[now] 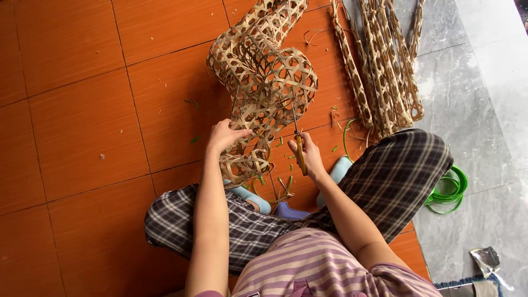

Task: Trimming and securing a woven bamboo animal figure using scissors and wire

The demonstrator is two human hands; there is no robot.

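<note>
Head view: long open-weave tan bamboo lattice tube (263, 82) on orange tiled floor (71, 110), long axis running away from seated person, bent midway. Left hand (224, 135) closed on near end; right hand (309, 155) gripping yellow-handled tool (300, 148), blade pointing into weave.

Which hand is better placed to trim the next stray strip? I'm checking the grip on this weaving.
Probably the right hand: it holds the yellow-handled blade pointed into the woven bamboo piece. The left hand grips the weave's edge, steadying it.
</note>
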